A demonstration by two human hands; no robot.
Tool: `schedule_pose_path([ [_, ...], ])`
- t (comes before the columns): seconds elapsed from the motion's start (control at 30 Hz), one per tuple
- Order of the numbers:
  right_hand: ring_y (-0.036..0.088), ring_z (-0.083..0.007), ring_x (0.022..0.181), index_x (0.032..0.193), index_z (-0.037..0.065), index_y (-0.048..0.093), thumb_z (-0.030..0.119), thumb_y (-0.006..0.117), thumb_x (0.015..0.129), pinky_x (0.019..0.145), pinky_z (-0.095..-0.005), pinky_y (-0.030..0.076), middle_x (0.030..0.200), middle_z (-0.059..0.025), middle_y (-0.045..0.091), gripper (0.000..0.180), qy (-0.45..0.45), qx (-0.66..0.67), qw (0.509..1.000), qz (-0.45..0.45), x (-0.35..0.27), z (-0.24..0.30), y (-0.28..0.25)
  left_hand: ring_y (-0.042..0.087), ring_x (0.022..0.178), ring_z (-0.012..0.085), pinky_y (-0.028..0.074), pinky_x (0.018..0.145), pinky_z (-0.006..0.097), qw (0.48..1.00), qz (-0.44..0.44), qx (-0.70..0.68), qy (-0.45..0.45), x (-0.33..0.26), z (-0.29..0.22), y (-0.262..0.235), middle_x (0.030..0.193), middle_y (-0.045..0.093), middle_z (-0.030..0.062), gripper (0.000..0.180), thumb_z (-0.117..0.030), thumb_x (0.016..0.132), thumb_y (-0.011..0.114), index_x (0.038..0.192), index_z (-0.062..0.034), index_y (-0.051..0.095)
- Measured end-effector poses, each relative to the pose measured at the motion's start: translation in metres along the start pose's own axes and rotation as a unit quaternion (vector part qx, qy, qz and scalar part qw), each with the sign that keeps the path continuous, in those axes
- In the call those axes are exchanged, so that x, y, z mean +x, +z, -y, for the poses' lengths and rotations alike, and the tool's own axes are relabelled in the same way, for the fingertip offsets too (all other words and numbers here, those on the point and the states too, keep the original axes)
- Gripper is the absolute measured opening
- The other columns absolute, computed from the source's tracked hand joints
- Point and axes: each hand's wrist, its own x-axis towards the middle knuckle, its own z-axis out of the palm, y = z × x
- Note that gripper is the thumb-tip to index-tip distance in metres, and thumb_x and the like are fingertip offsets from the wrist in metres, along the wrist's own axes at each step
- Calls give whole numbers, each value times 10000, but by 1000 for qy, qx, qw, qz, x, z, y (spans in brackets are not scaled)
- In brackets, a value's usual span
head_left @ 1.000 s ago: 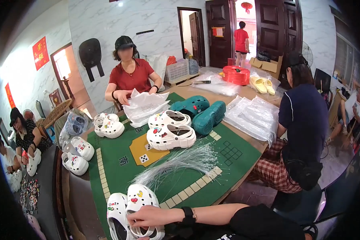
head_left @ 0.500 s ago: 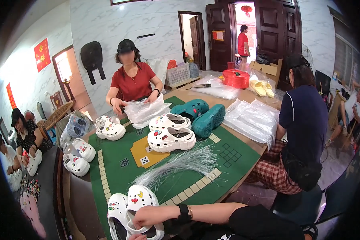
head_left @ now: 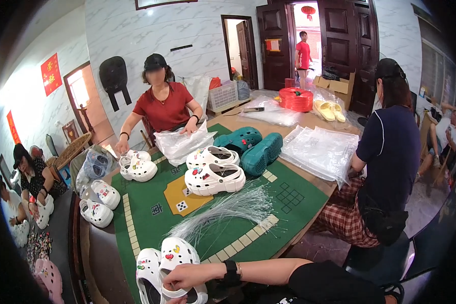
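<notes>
A pair of white clogs decorated with small colourful charms stands side by side at the near edge of the table. My right hand, with a black band on the wrist, reaches into the opening of the right-hand clog. Its fingers are curled together; whatever they grip is hidden. Of my left hand just a sliver shows beside the heel at the lower edge, its fingers mostly out of sight. Beyond the clogs lies a bundle of thin clear plastic fasteners on the green mat.
Mid-table stand more white clogs and teal clogs. White clogs sit at the left edge. Clear plastic bags lie at right, with a red twine roll behind. Co-workers sit across, at right and far left.
The co-worker across has moved one hand from the plastic bag to the white clogs at the far left. The person in the doorway has turned. My hands have barely moved.
</notes>
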Motion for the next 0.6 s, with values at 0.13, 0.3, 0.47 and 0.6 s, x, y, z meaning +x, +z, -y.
schedule_pose_path([
  [0.13, 615, -308, 752, 904, 51, 589, 72, 568, 861, 707, -402, 468, 788, -131, 618, 52, -24, 14, 1000, 4, 1, -6, 4, 637, 878, 234, 508, 816, 362, 980, -77, -138, -118, 1, -18, 6, 934, 646, 118, 143, -89, 1009, 578, 1031, 50, 603],
  [0.3, 617, -306, 778, 932, 52, 598, 79, 556, 873, 723, -393, 472, 798, -119, 622, 78, -21, 15, 1000, -15, -4, -6, 4, 641, 884, 225, 512, 811, 357, 981, -45, -143, -121, 4, -9, 0, 919, 648, 127, 156, -111, 1014, 576, 1001, 44, 589],
  [0.47, 638, -312, 812, 963, 72, 620, 138, 581, 891, 735, -403, 483, 823, -110, 643, 106, -29, -34, 998, -54, -10, 0, -4, 650, 882, 236, 519, 820, 365, 986, -69, -114, -101, 5, 9, -16, 904, 668, 142, 167, -129, 1022, 563, 1042, 36, 576],
  [0.6, 654, -314, 798, 979, 92, 640, 236, 610, 925, 717, -423, 494, 826, -104, 661, 157, 41, -156, 982, -100, -43, 18, -43, 647, 937, 290, 526, 847, 393, 961, -204, -172, -69, 10, 17, -62, 1130, 626, 199, 191, -140, 1044, 490, 1137, 18, 540],
])
